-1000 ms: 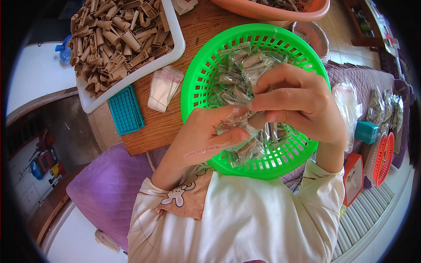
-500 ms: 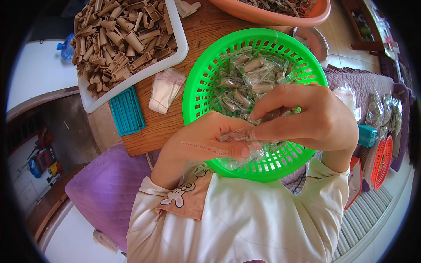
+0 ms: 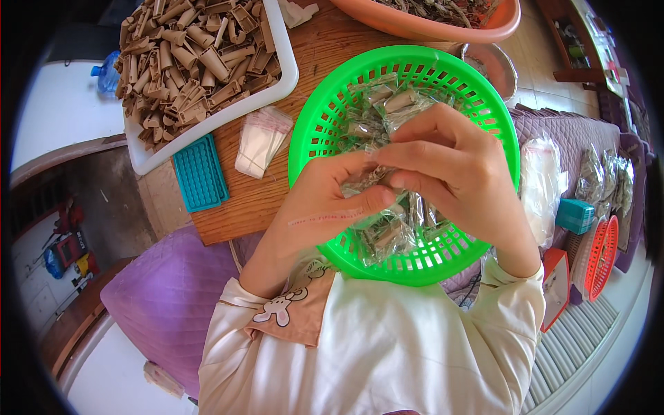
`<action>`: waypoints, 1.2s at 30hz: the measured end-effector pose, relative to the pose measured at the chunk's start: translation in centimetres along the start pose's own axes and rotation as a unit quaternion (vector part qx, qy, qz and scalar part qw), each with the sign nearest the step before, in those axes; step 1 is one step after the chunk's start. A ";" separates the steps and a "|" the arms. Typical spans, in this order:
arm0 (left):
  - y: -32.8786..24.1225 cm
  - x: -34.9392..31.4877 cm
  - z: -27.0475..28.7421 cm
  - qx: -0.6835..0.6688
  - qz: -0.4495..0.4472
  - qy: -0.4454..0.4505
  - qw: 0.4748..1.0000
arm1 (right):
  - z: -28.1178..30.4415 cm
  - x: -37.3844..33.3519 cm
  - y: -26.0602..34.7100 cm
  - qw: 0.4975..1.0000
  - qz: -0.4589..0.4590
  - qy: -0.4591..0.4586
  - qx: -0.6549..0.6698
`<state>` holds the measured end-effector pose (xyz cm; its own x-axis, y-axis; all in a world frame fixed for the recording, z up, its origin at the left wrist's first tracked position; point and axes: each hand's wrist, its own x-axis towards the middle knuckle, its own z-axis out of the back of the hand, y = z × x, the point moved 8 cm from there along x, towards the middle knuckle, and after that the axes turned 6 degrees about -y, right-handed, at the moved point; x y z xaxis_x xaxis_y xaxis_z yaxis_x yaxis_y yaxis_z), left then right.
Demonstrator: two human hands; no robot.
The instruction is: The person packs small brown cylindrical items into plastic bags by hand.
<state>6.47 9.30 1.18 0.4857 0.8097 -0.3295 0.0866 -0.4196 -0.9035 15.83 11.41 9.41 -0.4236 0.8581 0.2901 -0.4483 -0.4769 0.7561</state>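
Note:
A green plastic basket [image 3: 302, 149] sits below my hands, partly filled with small clear packets [image 3: 387, 235] that have brown pieces and dried plant matter inside. My left hand [image 3: 321, 190] is closed at the basket's left side, thumb and fingers around a small clear plastic bag [image 3: 360, 181]. Across the back of that hand lies a thin transparent strip with red print [image 3: 325, 219]. My right hand [image 3: 456, 169] meets it over the basket, its fingertips pinched at the bag's upper edge. What the bag contains is mostly hidden by my fingers.
A white tray [image 3: 289, 79] heaped with brown half-tube pieces stands at the upper left. Beside it lie teal ridged trays [image 3: 200, 173] and a stack of flat clear bags [image 3: 263, 142]. An orange basin [image 3: 443, 31] of dried plants stands beyond the basket. Purple quilted covers flank me.
My right hand has lowered its wrist and moved its fingertips up and left toward the left hand. My left hand has shifted slightly upward, showing more packets beneath.

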 end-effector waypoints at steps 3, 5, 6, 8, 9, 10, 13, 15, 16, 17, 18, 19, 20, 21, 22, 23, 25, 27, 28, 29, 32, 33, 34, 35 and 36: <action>0.0 0.2 0.2 -0.014 -0.010 -0.021 1.000 | -0.4 -0.7 -0.6 0.998 0.013 -0.058 -0.027; 0.2 0.3 0.4 -0.021 -0.016 -0.033 0.999 | -0.5 -1.1 -0.4 0.994 0.040 -0.088 -0.050; 0.6 0.3 0.3 -0.025 -0.002 -0.027 0.999 | -0.5 -1.3 -0.4 0.992 0.034 -0.094 -0.071; 1.2 0.4 0.3 -0.029 0.011 -0.021 0.999 | -0.7 -1.8 -0.4 0.990 0.027 -0.099 -0.093; 1.4 0.5 0.1 -0.055 0.013 -0.013 0.998 | -0.8 -2.0 -0.4 0.990 0.029 -0.108 -0.088; 1.5 0.5 -0.1 -0.081 0.014 -0.005 0.997 | -0.8 -2.2 -0.3 0.989 0.030 -0.117 -0.084; 1.0 0.7 -0.2 -0.013 -0.037 -0.021 0.999 | -0.7 -2.5 -0.2 0.985 0.054 -0.145 -0.080; 0.7 0.8 -0.3 0.002 -0.038 -0.028 0.999 | -0.6 -2.6 -0.5 0.984 0.057 -0.153 -0.073; 0.4 0.9 -0.2 0.018 -0.038 -0.036 0.998 | -0.4 -2.7 -0.6 0.983 0.061 -0.162 -0.067; 0.3 0.8 -0.2 0.017 -0.038 -0.037 0.998 | -0.4 -2.7 -0.4 0.983 0.061 -0.161 -0.066; 0.2 0.8 -0.2 -0.050 -0.028 -0.031 0.998 | -0.2 -2.7 -0.7 0.985 0.028 -0.159 -0.059; 0.1 0.7 -0.2 -0.118 -0.018 -0.025 0.993 | 0.0 -2.7 -1.0 0.986 -0.005 -0.157 -0.051; -0.1 0.8 0.0 -0.118 -0.018 -0.025 0.993 | 0.2 -2.8 -0.9 0.986 -0.006 -0.157 -0.052; 0.1 0.9 0.1 -0.112 0.005 -0.004 0.994 | 0.1 -2.8 -1.1 0.989 -0.025 -0.136 -0.051; 0.4 1.0 0.0 -0.106 0.027 0.017 0.994 | -0.1 -2.9 -1.4 0.991 -0.043 -0.114 -0.049; 0.5 1.0 -0.1 -0.106 0.026 0.015 0.994 | -0.1 -2.8 -1.4 0.991 -0.042 -0.114 -0.049; 0.0 1.1 0.1 -0.102 -0.040 -0.001 0.994 | -0.3 -2.5 -1.2 0.994 -0.006 -0.113 -0.006; 0.2 1.1 0.1 -0.095 -0.043 -0.008 0.995 | -0.5 -2.5 -1.5 0.993 -0.013 -0.119 -0.002; 0.2 1.1 0.2 -0.088 -0.045 -0.014 0.995 | -0.5 -2.5 -1.7 0.992 -0.021 -0.125 0.002; 0.2 1.1 0.2 -0.088 -0.045 -0.015 0.995 | -0.6 -2.6 -1.8 0.992 -0.021 -0.124 0.002; 0.5 1.1 0.2 -0.004 -0.029 -0.024 0.999 | -0.7 -3.1 -2.7 0.990 -0.063 -0.125 -0.007; 0.8 1.2 0.2 0.004 -0.015 -0.025 1.000 | -0.8 -3.2 -3.0 0.988 -0.087 -0.125 0.001; 1.0 1.2 0.2 0.011 -0.001 -0.025 1.000 | -0.9 -3.4 -3.4 0.986 -0.112 -0.124 0.009; 1.0 1.2 0.2 0.011 -0.001 -0.025 1.000 | -0.9 -3.6 -3.7 0.986 -0.112 -0.124 0.009; 0.8 1.2 0.2 -0.014 -0.006 -0.023 1.000 | -1.1 -3.7 -3.7 0.990 -0.071 -0.120 0.014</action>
<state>6.92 9.99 -0.04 0.4434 0.8330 -0.3311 0.1179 -0.4203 -0.8997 18.17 9.81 4.91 -0.1559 0.9384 0.3083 -0.4673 -0.3451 0.8140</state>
